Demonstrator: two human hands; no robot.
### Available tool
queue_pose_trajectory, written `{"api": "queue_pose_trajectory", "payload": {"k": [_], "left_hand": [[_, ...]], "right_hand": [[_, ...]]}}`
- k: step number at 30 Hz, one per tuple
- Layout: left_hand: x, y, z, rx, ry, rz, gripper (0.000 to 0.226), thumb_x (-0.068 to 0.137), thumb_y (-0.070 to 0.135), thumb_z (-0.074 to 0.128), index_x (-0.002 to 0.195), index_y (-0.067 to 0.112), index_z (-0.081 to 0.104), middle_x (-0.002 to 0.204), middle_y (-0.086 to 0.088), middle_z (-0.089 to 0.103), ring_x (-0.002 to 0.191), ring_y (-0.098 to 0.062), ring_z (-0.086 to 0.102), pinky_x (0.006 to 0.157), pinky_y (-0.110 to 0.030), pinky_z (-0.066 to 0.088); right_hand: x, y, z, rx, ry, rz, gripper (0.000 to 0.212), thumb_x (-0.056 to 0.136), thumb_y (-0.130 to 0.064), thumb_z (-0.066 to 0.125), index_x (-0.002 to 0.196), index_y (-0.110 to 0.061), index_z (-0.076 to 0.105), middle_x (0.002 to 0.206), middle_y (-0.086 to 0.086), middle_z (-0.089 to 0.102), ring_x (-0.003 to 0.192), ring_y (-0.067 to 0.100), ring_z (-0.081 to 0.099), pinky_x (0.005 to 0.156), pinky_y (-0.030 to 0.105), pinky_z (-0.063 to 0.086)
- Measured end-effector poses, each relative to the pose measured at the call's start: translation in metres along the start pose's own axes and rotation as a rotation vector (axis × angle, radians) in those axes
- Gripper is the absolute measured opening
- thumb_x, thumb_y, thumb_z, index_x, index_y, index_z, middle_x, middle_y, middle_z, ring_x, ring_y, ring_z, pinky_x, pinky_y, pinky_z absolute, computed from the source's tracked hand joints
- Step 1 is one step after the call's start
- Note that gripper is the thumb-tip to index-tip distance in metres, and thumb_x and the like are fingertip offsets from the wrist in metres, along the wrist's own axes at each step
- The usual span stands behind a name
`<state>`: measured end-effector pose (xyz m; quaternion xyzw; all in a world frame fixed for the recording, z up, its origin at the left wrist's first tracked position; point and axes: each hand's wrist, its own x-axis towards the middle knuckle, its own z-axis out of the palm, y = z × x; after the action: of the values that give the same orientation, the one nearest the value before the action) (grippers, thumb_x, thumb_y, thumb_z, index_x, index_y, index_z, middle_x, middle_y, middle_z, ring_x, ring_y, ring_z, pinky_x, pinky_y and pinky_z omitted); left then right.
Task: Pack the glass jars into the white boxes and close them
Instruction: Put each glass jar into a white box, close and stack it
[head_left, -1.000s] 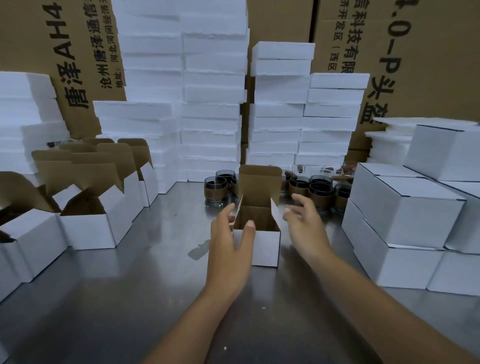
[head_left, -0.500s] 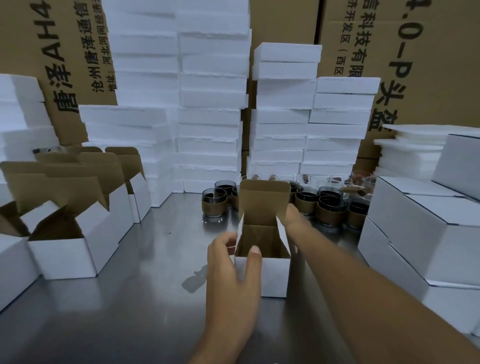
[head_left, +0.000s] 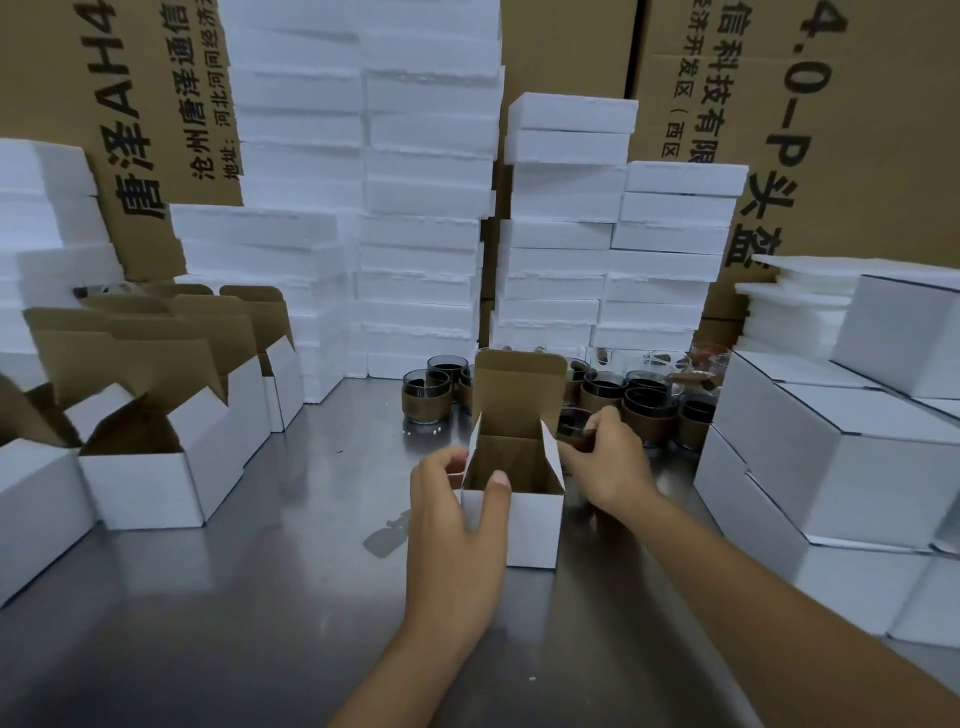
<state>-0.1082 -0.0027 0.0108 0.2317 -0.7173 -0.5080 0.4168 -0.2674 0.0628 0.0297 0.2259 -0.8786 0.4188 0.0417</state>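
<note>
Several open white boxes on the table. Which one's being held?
The lone open box at centre front: the left hand grips its near-left corner, while the right hand holds a jar beside it. The other open boxes stand untouched at the left.

Open white cardboard boxes (head_left: 511, 525): at least five
Closed white cardboard boxes (head_left: 841, 467): at least five
Brown-banded dark glass jars (head_left: 426, 402): about ten

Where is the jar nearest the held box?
Head view, right of centre: the jar is beside the right flap of the box, in the right hand, before the other jars.
</note>
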Motion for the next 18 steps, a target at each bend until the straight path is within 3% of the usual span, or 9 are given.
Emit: {"api": "queue_pose_trajectory", "payload": {"k": [5, 8, 11, 15, 18], "left_hand": [[-0.001, 0.001, -0.002, -0.007, -0.034, -0.002, 0.021, 0.091, 0.036, 0.055, 0.106, 0.036, 0.039, 0.1, 0.026, 0.043, 0.089, 0.025, 0.041, 0.058, 0.005, 0.035], [-0.002, 0.002, -0.005, 0.036, -0.044, 0.0, 0.026, 0.09, 0.042, 0.055, 0.109, 0.035, 0.039, 0.107, 0.019, 0.044, 0.093, 0.011, 0.046, 0.061, -0.002, 0.036], [-0.004, 0.002, -0.01, 0.049, -0.066, -0.012, 0.029, 0.088, 0.046, 0.053, 0.11, 0.032, 0.04, 0.115, 0.013, 0.045, 0.096, -0.001, 0.048, 0.065, -0.003, 0.032], [-0.011, 0.004, -0.017, 0.043, -0.039, -0.002, 0.028, 0.092, 0.045, 0.048, 0.112, 0.026, 0.042, 0.119, 0.006, 0.048, 0.108, -0.008, 0.047, 0.077, -0.015, 0.034], [-0.017, 0.012, -0.025, 0.03, 0.028, 0.076, 0.017, 0.096, 0.037, 0.045, 0.109, 0.027, 0.044, 0.111, 0.006, 0.051, 0.099, -0.005, 0.05, 0.077, -0.016, 0.037]], "right_hand": [[-0.031, -0.02, -0.03, 0.36, 0.213, -0.074, 0.037, 0.088, -0.026, 0.064, 0.111, -0.022, 0.035, 0.123, 0.004, 0.047, 0.098, 0.012, 0.047, 0.066, 0.012, 0.037], [-0.063, -0.038, -0.05, 0.548, 0.301, -0.143, 0.056, 0.086, -0.027, 0.068, 0.128, -0.022, 0.031, 0.121, -0.005, 0.045, 0.106, 0.009, 0.048, 0.084, 0.016, 0.04], [-0.1, -0.044, -0.053, 0.692, 0.315, -0.105, 0.069, 0.077, -0.028, 0.076, 0.128, -0.028, 0.03, 0.105, -0.018, 0.05, 0.094, -0.002, 0.054, 0.079, 0.009, 0.04], [-0.131, -0.038, -0.042, 0.81, 0.198, -0.023, 0.057, 0.074, -0.03, 0.078, 0.117, -0.031, 0.04, 0.099, -0.024, 0.053, 0.087, -0.01, 0.054, 0.06, 0.0, 0.041], [-0.14, -0.034, -0.033, 0.914, 0.086, 0.007, 0.033, 0.077, -0.027, 0.075, 0.102, -0.03, 0.054, 0.095, -0.019, 0.064, 0.082, -0.003, 0.065, 0.063, 0.007, 0.049]]}}
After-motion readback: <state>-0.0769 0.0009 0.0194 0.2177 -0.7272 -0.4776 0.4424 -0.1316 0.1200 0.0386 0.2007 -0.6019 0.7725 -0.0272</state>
